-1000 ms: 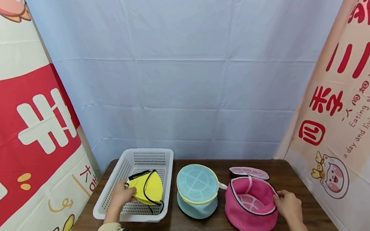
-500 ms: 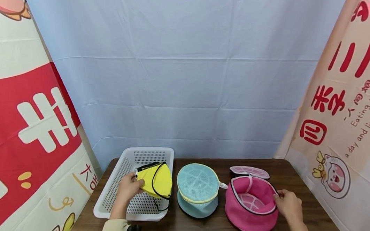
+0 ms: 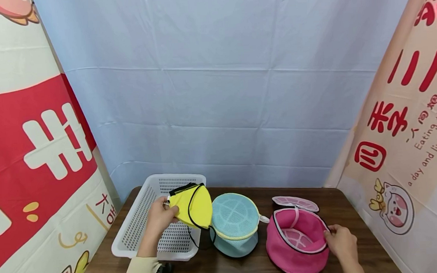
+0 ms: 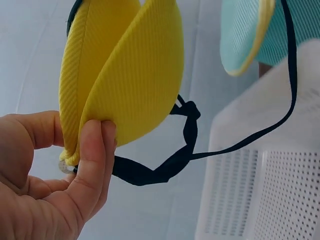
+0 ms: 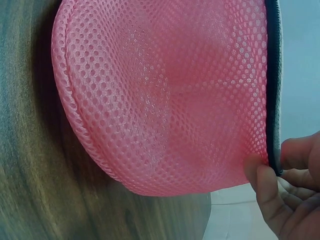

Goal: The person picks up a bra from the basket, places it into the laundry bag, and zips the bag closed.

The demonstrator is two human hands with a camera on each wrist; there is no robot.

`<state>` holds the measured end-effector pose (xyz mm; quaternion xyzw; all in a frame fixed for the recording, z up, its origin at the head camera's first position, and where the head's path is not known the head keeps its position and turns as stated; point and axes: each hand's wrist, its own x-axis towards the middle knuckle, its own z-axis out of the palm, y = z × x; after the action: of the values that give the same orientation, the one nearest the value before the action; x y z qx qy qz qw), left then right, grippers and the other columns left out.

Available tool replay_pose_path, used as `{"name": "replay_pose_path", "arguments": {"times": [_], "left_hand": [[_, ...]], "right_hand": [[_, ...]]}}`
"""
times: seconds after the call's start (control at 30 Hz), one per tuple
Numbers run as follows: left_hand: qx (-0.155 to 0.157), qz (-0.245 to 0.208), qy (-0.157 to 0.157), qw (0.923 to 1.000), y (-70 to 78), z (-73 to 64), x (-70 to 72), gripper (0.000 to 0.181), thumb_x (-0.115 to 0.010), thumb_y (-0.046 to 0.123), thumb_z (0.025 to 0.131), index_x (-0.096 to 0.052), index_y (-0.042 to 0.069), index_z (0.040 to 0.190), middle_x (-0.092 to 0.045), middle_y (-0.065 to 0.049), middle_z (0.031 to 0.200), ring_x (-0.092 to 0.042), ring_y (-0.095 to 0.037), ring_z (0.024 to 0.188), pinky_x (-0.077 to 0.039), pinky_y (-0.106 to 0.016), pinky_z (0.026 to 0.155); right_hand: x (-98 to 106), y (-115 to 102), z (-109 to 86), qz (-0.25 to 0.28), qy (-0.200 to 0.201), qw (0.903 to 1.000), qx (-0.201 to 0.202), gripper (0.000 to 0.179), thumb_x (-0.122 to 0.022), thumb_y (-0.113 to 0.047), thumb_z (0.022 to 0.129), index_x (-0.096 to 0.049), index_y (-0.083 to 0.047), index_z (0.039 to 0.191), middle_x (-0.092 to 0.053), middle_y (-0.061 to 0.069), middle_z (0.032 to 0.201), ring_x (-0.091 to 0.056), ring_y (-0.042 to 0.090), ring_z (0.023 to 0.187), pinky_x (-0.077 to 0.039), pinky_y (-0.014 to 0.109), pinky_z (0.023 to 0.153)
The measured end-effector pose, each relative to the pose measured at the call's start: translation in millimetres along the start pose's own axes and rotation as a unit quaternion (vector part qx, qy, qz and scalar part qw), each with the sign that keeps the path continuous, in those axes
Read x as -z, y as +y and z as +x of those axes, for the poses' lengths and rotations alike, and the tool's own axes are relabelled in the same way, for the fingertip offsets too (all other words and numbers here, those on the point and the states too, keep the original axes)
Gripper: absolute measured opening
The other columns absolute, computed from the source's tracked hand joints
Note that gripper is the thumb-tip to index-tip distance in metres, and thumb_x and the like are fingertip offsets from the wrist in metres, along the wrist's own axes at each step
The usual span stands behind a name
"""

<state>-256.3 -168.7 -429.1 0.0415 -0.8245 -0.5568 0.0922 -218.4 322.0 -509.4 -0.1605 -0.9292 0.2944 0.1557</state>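
My left hand [image 3: 161, 217] pinches a folded yellow bikini top [image 3: 195, 207] by its edge, holding it up over the basket's right side. In the left wrist view its ribbed cups [image 4: 137, 82] lie folded together, and a knotted black strap [image 4: 150, 171] hangs below. At the right, my right hand [image 3: 342, 242] pinches the dark zipper rim [image 5: 273, 90] of a pink mesh laundry bag [image 3: 284, 254] between thumb and fingers. That bag stands upright on the table, its round lid [image 3: 295, 202] folded back behind it. Its inside shows a pale mesh bottom.
A white plastic basket [image 3: 121, 236] stands at the left of the brown wooden table [image 3: 225, 272]. Between it and the pink bag is a light-blue mesh laundry bag [image 3: 234, 214] with yellow trim, its top covered. A pale blue cloth [image 3: 216, 91] hangs behind.
My left hand has lifted the bikini top and carried it rightward, from over the basket's middle to beside the blue bag. The right hand keeps its grip on the pink bag's rim.
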Motion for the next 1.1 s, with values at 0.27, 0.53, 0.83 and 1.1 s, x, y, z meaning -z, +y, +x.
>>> {"name": "replay_pose_path", "arguments": {"times": [0.27, 0.53, 0.83, 1.1], "left_hand": [[-0.015, -0.038, -0.008, 0.9991, 11.1, -0.2, -17.4, 0.038, -0.055, -0.002, 0.075, -0.052, -0.007, 0.113, -0.050, -0.011, 0.065, -0.059, -0.022, 0.054, -0.053, -0.034, 0.054], [-0.042, -0.063, -0.015, 0.9970, 20.2, -4.7, -36.2, 0.030, -0.055, -0.004, 0.074, -0.055, -0.005, 0.105, -0.046, -0.009, 0.064, -0.058, -0.020, 0.052, -0.053, -0.032, 0.051], [-0.052, -0.091, -0.040, 0.9937, 33.3, -6.5, -53.6, 0.038, -0.055, -0.004, 0.076, -0.052, -0.008, 0.113, -0.044, -0.008, 0.066, -0.056, -0.018, 0.051, -0.053, -0.032, 0.052], [-0.065, -0.110, -0.067, 0.9895, 38.5, -6.8, -68.8, 0.042, -0.056, -0.003, 0.077, -0.050, -0.008, 0.118, -0.047, -0.010, 0.068, -0.057, -0.028, 0.053, -0.053, -0.032, 0.051]], "right_hand": [[1, 1, 1.0, 0.003, -0.010, 0.9999, 0.005, 0.026, -0.058, -0.010, 0.083, -0.061, 0.012, 0.097, -0.063, 0.024, 0.086, -0.052, 0.053, 0.091, -0.041, 0.056, 0.072], [2, 0, 0.9, 0.000, -0.014, 0.9999, 0.001, 0.027, -0.058, -0.010, 0.083, -0.061, 0.013, 0.098, -0.063, 0.024, 0.084, -0.052, 0.052, 0.089, -0.041, 0.055, 0.071], [0, -1, 1.8, 0.001, -0.004, 0.9999, 0.015, 0.026, -0.058, -0.009, 0.083, -0.061, 0.012, 0.097, -0.063, 0.024, 0.084, -0.052, 0.053, 0.088, -0.041, 0.056, 0.072], [-3, -2, 1.8, 0.001, 0.004, 0.9995, 0.030, 0.025, -0.059, -0.009, 0.082, -0.062, 0.012, 0.095, -0.063, 0.025, 0.085, -0.051, 0.055, 0.090, -0.040, 0.057, 0.073]]}}
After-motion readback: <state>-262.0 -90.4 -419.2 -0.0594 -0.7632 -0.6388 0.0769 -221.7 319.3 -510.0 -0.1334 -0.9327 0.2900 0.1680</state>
